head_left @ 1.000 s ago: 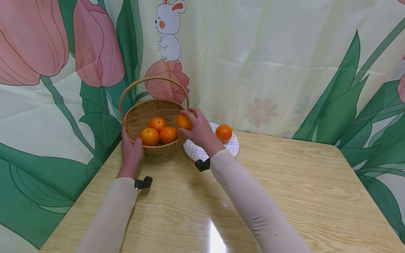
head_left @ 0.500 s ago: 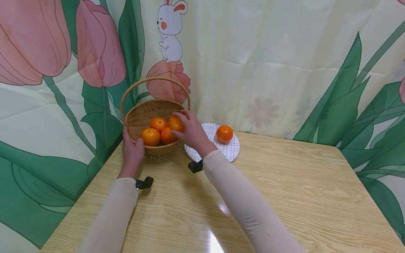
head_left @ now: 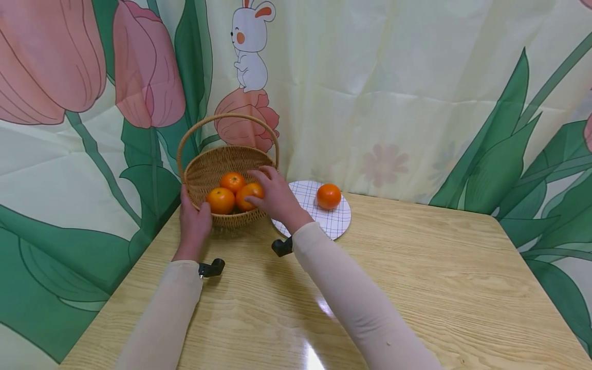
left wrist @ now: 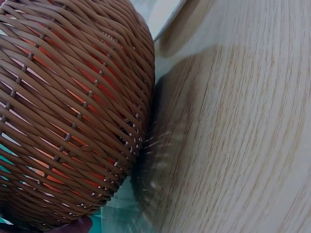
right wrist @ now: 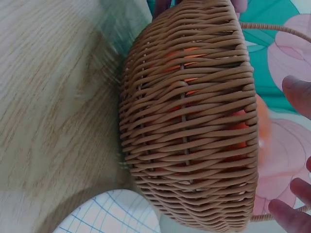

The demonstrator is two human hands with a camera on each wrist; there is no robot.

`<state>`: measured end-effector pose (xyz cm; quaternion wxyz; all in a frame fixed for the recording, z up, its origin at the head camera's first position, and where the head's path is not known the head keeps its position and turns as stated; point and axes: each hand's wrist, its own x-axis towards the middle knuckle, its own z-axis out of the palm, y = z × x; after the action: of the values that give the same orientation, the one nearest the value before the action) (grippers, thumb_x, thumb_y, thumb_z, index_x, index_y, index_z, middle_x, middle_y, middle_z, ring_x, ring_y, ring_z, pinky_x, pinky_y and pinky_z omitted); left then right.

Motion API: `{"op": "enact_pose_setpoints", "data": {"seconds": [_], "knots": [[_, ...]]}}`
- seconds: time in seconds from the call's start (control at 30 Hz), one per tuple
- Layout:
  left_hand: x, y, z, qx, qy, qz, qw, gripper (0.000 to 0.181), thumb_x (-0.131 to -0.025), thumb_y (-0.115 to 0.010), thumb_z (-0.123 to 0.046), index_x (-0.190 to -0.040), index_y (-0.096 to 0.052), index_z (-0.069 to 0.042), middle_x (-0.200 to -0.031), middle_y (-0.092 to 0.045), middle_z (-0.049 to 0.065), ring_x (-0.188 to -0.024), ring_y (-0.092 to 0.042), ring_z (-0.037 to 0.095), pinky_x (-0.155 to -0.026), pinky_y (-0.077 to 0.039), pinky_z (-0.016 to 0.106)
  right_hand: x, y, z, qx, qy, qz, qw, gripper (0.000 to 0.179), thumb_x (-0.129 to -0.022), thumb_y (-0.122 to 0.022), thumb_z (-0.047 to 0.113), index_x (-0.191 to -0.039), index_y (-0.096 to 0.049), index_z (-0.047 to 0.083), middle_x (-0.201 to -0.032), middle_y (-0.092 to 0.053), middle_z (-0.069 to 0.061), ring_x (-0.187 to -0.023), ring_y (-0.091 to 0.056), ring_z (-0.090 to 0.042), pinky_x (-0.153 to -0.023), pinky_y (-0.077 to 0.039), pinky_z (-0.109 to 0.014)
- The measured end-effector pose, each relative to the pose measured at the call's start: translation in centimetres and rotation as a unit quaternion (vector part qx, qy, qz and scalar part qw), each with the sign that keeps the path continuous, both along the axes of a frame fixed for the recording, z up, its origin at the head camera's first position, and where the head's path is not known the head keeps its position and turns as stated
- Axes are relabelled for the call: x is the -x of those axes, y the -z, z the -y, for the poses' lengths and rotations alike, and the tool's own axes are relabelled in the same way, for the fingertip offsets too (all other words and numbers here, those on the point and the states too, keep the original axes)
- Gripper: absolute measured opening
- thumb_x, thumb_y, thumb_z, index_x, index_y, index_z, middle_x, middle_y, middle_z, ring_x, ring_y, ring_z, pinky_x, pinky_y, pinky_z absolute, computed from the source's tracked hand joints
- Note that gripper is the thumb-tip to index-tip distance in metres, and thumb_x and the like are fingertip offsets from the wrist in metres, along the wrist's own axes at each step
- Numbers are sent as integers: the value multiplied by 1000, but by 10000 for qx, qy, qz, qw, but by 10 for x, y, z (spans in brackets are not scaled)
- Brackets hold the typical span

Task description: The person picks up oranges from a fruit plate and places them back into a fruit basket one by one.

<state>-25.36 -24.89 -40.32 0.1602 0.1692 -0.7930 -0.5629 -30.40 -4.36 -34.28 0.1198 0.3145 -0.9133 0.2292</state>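
Observation:
A wicker basket (head_left: 226, 221) with a tall arched handle stands at the far left of the table, several oranges (head_left: 221, 200) inside it. My left hand (head_left: 193, 226) grips its left rim, thumb at the front. Over the basket's right side hangs my right hand (head_left: 277, 198), its thumb and fingers (right wrist: 291, 213) spread apart with nothing held between them. An orange (right wrist: 263, 127) shows just above the rim beside that hand in the right wrist view. The hand hides part of the basket's right inside. Another orange (head_left: 329, 196) sits on a white plate with a blue grid (head_left: 339, 221).
The plate stands right of the basket, partly behind my right forearm. The wooden table (head_left: 416, 257) extends to the right and front. A curtain (head_left: 361, 103) printed with tulips and a rabbit hangs close behind the basket and along the left side.
My right hand has carried an orange leftward over the rim into the basket and let it go, its fingers now spread. My left hand stays on the rim.

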Motion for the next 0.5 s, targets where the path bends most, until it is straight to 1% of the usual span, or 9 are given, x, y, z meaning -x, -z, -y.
{"op": "enact_pose_setpoints", "data": {"seconds": [0.07,0.2,0.5], "knots": [[0,0,0,18,5,-18,10000,72,-89,-34,-25,-143,12,-37,-154,2,0,-139,-13,26,-112,-16,49,0,0,-1,-29,-38,-36,10000,61,-81,-61,44,-135,-40,26,-139,-34,-6,-120,-42,-23,-98,-43,-34],[0,2,0,60,-8,-45,10000,72,-88,-33,-26,-143,12,-38,-154,1,1,-139,-14,28,-111,-17,50,0,3,-5,120,-76,-1,9999,59,-81,-61,43,-134,-42,25,-137,-35,-4,-120,-42,-20,-98,-42,-34],[-1,2,0,24,-5,2,10000,72,-89,-34,-25,-143,12,-38,-154,3,-2,-140,-11,26,-111,-17,49,1,9,-19,320,25,107,9994,55,-83,-57,47,-132,-44,26,-135,-39,-1,-117,-44,-19,-98,-43,-36]]}}
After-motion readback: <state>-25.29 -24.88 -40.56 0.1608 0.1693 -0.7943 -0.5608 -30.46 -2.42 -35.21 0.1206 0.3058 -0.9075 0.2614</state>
